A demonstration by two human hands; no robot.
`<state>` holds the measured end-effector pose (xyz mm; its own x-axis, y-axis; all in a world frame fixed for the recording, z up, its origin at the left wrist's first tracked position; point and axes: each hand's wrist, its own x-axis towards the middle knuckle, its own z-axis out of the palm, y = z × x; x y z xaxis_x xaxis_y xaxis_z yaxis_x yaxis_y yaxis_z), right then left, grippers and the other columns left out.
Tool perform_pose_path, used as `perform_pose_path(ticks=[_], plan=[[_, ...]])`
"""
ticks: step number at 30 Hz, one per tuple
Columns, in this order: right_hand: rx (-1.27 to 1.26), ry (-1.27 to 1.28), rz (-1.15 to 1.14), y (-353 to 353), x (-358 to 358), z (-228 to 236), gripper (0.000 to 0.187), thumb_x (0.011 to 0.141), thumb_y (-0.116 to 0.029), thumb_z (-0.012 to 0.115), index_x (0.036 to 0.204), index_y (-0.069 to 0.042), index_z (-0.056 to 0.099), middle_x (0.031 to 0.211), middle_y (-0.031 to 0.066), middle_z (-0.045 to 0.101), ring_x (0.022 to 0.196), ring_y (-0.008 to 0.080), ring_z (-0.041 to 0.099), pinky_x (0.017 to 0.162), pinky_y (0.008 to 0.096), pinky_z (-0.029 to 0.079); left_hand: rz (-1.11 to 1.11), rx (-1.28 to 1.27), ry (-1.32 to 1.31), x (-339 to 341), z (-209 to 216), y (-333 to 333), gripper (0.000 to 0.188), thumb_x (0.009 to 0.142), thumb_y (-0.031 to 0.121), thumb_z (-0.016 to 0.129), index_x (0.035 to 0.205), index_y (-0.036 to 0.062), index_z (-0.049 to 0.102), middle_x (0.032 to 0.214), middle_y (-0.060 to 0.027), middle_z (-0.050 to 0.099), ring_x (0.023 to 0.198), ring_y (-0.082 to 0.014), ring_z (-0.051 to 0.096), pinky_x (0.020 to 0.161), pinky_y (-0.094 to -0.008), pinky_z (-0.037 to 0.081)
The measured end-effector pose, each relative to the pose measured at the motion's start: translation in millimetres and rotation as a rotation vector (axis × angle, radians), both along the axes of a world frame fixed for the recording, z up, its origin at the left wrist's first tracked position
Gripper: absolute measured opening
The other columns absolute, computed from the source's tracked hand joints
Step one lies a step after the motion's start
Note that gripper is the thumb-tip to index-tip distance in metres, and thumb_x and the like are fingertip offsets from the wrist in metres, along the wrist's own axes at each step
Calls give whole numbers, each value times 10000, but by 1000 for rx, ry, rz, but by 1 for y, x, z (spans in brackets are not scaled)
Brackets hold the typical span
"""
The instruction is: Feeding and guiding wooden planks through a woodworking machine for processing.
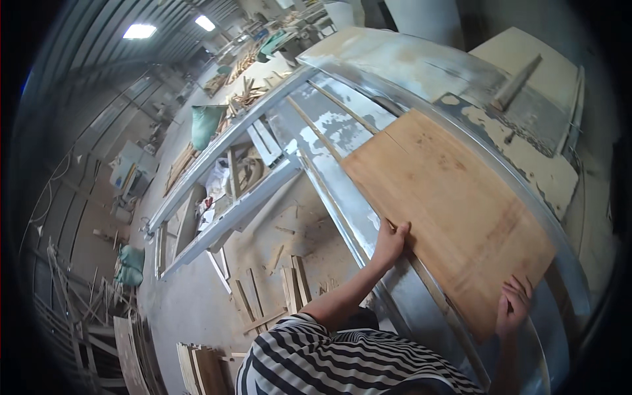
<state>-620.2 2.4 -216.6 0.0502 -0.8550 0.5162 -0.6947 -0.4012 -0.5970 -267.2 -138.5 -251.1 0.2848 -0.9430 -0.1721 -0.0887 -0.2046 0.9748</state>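
Note:
A wide, flat wooden board [447, 204] with a light brown grain lies slantwise on the metal machine table [339, 122]. My left hand [392, 242] is closed on the board's left long edge, its thumb over the top and the other fingers partly hidden at the edge. At the near end of the board, my right hand [515, 306] grips the right corner, with fingertips lying on the upper face. Thin wooden strips [315, 125] run along the table under and beyond the board.
Left of the table extends a grey metal frame [227, 214]. Wood offcuts [289, 286] and a stack of boards [197, 368] are on the floor. On the right, a round wooden bar [517, 82] rests on a worn panel [520, 135]. Green sacks [130, 265] stand farther left.

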Motion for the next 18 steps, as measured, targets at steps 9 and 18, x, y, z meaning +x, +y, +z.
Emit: perform_pose_path(ticks=[9, 18], plan=[[55, 22, 56, -32, 28, 0, 168, 878, -91, 595, 929, 30, 699, 972, 159, 730, 1125, 377, 653, 1149, 582, 315, -33, 130, -104, 46, 8, -30, 417, 992, 263, 649, 1209, -67, 515, 1027, -156, 660, 893, -209, 629, 783, -345, 528], [23, -6, 93, -66, 54, -5, 171, 880, -101, 598, 954, 19, 694, 984, 154, 729, 1131, 389, 652, 1140, 584, 311, 636, 72, -685, 160, -55, -33, 422, 1025, 285, 475, 1317, -19, 476, 1155, -308, 620, 1035, -544, 595, 877, -576, 462]])
